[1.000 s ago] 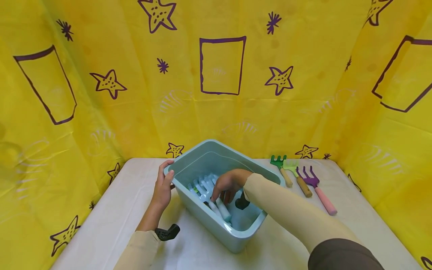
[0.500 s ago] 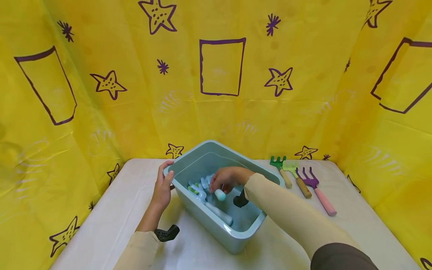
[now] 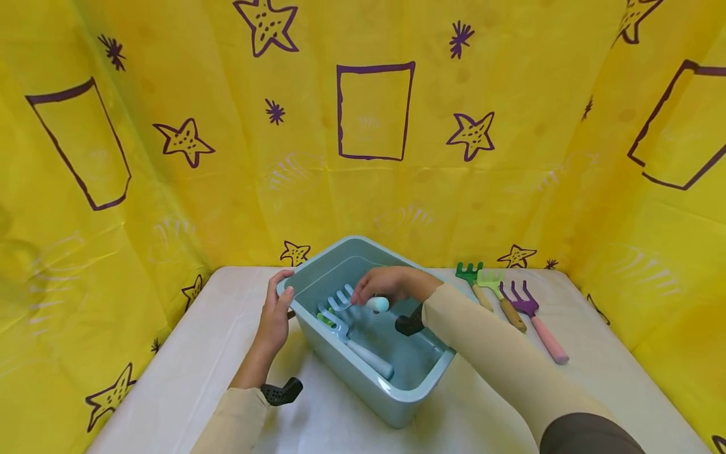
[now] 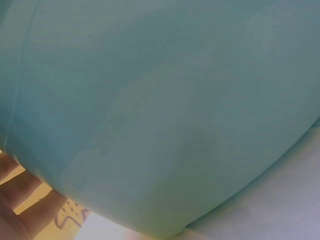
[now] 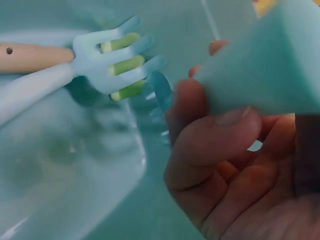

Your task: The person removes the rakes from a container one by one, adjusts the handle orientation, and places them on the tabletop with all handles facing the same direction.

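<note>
Under my left hand [image 3: 276, 313], the bin [image 3: 340, 366] looks like smooth plastic, glossy along its rim. The held fork [image 3: 378, 305] in my right hand [image 3: 391, 284] seems smooth, satiny plastic, as does the lower fork [image 3: 368, 358] beneath. Right of that hand, the dark green fork [image 3: 469, 273] and light green fork [image 3: 512, 315] have matt, wooden-looking handles. The surface [image 3: 317, 429] below my hands is matt cloth; the sheet [image 3: 227, 202] beyond is creased, faintly shiny.
</note>
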Motion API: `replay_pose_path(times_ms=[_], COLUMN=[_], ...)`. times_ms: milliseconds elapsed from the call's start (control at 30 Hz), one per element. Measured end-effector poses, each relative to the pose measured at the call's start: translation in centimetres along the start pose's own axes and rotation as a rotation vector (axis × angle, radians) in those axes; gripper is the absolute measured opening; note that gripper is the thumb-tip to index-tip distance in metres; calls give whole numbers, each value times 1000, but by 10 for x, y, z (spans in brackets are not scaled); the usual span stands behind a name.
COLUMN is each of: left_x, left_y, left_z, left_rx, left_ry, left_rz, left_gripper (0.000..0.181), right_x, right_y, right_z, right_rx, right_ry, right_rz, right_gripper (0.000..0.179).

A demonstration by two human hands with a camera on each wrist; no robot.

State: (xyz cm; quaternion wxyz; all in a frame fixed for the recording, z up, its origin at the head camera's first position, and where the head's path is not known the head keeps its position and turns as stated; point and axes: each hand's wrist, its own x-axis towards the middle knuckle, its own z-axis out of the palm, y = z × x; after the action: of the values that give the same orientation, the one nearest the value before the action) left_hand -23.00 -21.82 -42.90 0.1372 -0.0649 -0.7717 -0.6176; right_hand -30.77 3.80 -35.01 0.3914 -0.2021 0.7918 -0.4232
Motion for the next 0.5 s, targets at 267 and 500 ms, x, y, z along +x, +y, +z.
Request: replay_pose_path(times_ms=[267, 500], left_x=[1, -3], left_y=[1, 12], left_z=[2, 1], left_rx=[4, -10], left_ry=[-5, -8], left_rz=[-10, -25], left_gripper=[45, 43], right_x=[-26, -61], right_y=[-5, -5], right_z=[-13, -26], right_rx=[-31, -93], right_ry=[84, 166], right_rz=[-122, -229], right_gripper=[28, 21])
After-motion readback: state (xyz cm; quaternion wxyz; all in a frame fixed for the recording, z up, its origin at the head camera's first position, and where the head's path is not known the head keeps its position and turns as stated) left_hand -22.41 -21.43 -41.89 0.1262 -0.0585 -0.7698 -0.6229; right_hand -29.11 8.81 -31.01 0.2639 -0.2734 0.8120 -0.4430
